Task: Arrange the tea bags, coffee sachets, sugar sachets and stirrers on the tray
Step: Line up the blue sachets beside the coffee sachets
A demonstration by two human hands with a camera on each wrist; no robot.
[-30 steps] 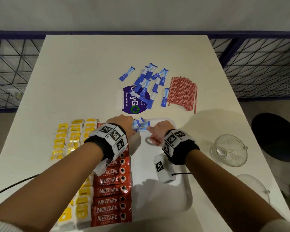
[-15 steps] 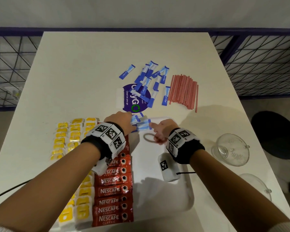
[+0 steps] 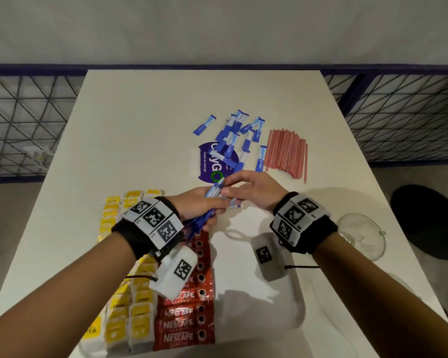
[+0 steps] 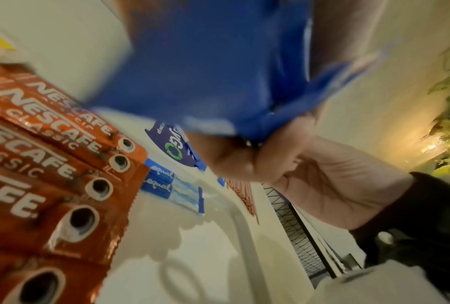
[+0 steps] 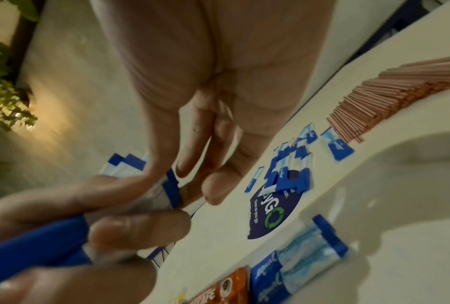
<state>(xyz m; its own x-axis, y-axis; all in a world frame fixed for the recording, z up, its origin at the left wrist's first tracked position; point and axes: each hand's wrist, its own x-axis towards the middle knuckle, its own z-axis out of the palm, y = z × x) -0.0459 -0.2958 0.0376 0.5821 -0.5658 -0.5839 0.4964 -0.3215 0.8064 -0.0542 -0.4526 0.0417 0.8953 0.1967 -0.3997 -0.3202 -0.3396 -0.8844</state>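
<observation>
**Squaring up a bundle of sugar sachets**

The left hand (image 3: 199, 206) grips a bundle of sugar sachets (image 3: 212, 193) above the tray (image 3: 254, 301), fingers curled round it. The right hand (image 3: 251, 191) pinches the bundle's far end, probably to line the sachets up before laying them down. Two sachets (image 5: 296, 267) already lie on the tray just below the hands, beside the coffee sachets (image 3: 186, 321) and tea bags (image 3: 135, 329). Beyond the hands, loose sachets (image 3: 233, 135) and stirrers (image 3: 286, 153) wait on the table (image 3: 140, 120).
</observation>
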